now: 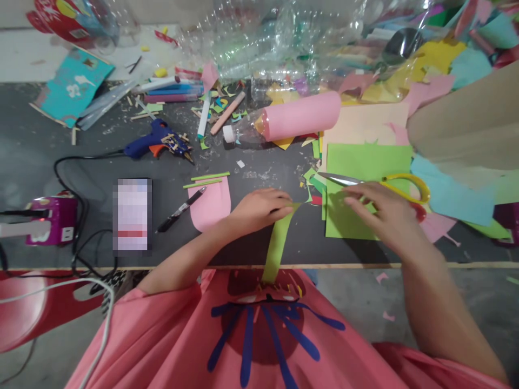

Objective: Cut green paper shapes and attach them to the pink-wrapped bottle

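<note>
My left hand is closed on the top end of a light green paper strip. The strip hangs down past the table's front edge toward my shirt. Over a stack of green paper, my right hand is slightly blurred, its fingers loosely apart. Scissors with a yellow handle lie just beyond these fingers, blades pointing left; whether the fingertips touch them is hard to tell. Left of my left hand are a pink paper piece with a rounded end, thin rolled green sticks and a black pen.
A pink-wrapped plastic bottle lies behind my hands. A blue glue gun with a black cord, a phone and a purple box are at left. Markers, paper scraps and clear bottles crowd the back.
</note>
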`<state>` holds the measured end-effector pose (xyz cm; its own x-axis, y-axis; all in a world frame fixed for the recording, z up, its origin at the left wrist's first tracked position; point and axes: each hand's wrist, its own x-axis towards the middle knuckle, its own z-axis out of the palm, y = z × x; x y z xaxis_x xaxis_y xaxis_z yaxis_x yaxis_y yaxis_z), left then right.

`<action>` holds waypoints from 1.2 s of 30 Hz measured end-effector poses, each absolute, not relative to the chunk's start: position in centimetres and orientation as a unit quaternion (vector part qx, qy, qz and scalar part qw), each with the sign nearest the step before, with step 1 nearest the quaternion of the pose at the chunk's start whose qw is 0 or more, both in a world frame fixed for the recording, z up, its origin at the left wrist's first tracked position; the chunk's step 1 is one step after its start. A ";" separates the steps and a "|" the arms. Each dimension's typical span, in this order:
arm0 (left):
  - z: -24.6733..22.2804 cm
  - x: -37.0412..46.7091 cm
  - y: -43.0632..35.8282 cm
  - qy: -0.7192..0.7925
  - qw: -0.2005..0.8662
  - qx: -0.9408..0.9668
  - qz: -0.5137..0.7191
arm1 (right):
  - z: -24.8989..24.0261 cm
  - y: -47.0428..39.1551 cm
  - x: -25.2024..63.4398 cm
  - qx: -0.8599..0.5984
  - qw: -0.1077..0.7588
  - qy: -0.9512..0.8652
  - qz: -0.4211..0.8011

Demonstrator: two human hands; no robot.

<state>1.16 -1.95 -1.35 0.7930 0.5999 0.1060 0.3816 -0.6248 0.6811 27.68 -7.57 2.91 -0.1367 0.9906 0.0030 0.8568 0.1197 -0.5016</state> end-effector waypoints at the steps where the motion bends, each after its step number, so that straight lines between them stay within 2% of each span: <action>1: -1.3 1.1 -1.9 0.302 0.350 0.868 0.180 | 3.1 -7.4 26.2 -0.612 0.167 -0.730 0.256; 4: -1.1 0.8 -1.6 0.369 0.404 0.798 0.254 | 3.0 -6.6 22.1 -0.539 0.133 -0.724 0.408; 7: -0.8 0.4 -1.2 0.406 0.460 0.721 0.323 | 2.0 -5.1 18.9 -0.490 0.122 -0.717 0.480; 12: -0.3 -0.1 -0.4 0.467 0.488 0.610 0.414 | 0.4 -2.9 15.7 -0.452 0.175 -0.680 0.550; 14: -0.5 -0.2 -0.1 0.470 0.495 0.592 0.430 | 0.0 -2.5 15.2 -0.453 0.225 -0.642 0.576; 20: -1.4 0.0 0.2 0.422 0.549 0.599 0.403 | -1.3 -1.6 16.2 -0.463 0.363 -0.461 0.664; 25: -1.6 0.1 0.0 0.410 0.546 0.623 0.382 | -1.5 -0.8 16.9 -0.462 0.452 -0.359 0.673; 29: -1.1 0.1 -0.2 0.377 0.550 0.651 0.362 | -1.1 -0.6 16.8 -0.451 0.473 -0.323 0.685; 36: -1.0 0.1 -0.2 0.348 0.606 0.623 0.350 | -1.5 -0.7 17.0 -0.455 0.458 -0.330 0.689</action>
<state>0.10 -0.18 -1.02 0.5129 0.8583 0.0134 0.0102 -0.0217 0.9997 16.96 -0.72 -1.47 -0.1659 0.9314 -0.3239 -0.3308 -0.3620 -0.8715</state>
